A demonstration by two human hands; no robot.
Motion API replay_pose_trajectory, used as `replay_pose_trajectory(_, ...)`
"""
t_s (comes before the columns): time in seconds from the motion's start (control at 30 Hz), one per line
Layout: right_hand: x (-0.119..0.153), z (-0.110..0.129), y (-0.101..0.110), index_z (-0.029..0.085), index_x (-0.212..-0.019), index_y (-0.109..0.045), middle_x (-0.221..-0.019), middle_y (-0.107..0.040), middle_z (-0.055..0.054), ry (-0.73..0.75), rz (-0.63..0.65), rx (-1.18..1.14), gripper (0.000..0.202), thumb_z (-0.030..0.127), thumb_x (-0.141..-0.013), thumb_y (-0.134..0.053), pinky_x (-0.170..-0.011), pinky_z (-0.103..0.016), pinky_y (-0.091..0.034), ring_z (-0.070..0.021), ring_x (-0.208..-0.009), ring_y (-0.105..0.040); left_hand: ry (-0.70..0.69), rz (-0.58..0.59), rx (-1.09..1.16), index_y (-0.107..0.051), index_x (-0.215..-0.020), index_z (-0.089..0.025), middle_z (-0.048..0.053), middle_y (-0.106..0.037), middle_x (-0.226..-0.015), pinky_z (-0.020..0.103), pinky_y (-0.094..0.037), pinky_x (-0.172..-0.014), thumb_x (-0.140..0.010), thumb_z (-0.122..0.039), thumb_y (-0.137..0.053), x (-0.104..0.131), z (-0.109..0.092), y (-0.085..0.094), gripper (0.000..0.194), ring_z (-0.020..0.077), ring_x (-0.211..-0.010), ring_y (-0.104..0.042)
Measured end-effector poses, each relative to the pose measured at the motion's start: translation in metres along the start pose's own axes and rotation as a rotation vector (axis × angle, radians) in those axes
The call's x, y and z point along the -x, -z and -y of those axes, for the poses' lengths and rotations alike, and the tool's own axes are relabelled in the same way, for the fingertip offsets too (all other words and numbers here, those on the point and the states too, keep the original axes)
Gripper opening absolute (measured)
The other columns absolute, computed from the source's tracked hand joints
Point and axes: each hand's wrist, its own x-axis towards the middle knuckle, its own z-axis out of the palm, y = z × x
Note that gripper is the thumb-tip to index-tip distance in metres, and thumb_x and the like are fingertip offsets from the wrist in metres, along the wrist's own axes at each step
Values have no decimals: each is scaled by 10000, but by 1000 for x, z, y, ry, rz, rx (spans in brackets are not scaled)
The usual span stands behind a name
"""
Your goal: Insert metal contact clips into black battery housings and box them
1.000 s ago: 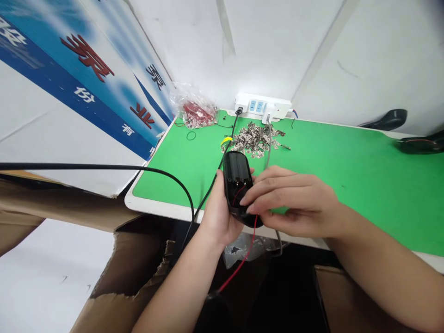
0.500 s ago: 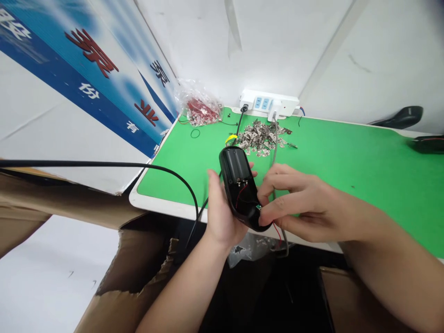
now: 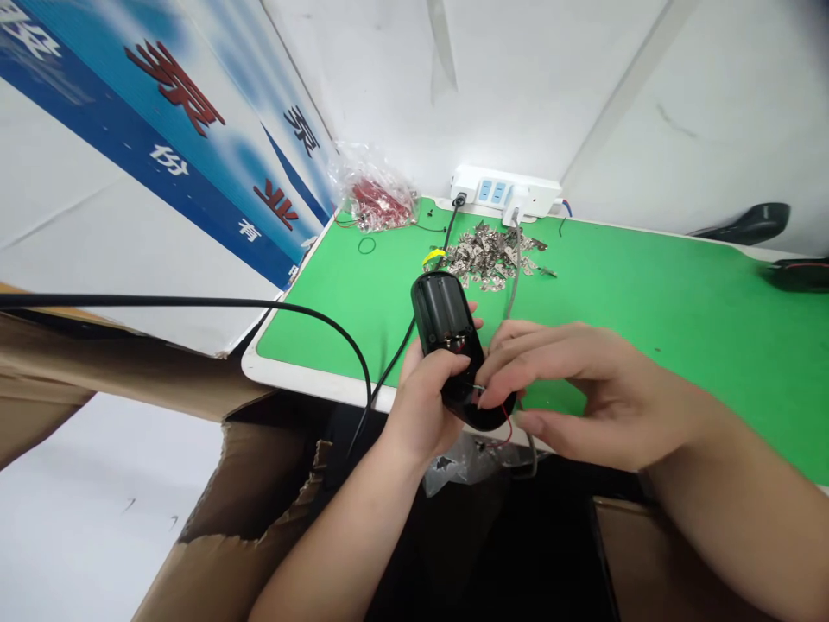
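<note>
A black oblong plastic housing (image 3: pixel 440 302) with open battery slots is tilted above the front edge of the green mat. My left hand (image 3: pixel 424 402) is wrapped round it from below, the thumb pressed on its middle near the metal contacts. My right hand (image 3: pixel 570 389) is at the lower end of the housing, its fingertips touching a small part inside and its thumb apart from the fingers. Whether the fingertips pinch anything is hidden. A thin red wire (image 3: pixel 508 428) hangs out of the lower end beside the right thumb.
Small metal plates (image 3: pixel 485 255) lie piled on the green mat (image 3: pixel 622 302). Behind them is a power strip (image 3: pixel 544 197). A plastic bag with red wires (image 3: pixel 382 203) sits at the back left. A black cable (image 3: pixel 311 315) crosses at left; cardboard (image 3: pixel 259 484) lies below.
My left thumb has moved from the housing's side onto its middle. My right thumb has come away from the housing, while the right fingers remain at its lower end.
</note>
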Motion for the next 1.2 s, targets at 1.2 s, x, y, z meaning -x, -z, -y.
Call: replay_pose_trajectory(1.2, -12, 2, -40, 211, -967, -798, -925, -811, -12, -372, -411, 104, 108, 286, -918, -737, -822, -315, -544, -166, -839, -751, -165, -1, 127, -784, -969, -194, 48, -751, -935, 397, -546, -988, -897, -448, -595, 1, 6, 4, 325, 221, -905, -719)
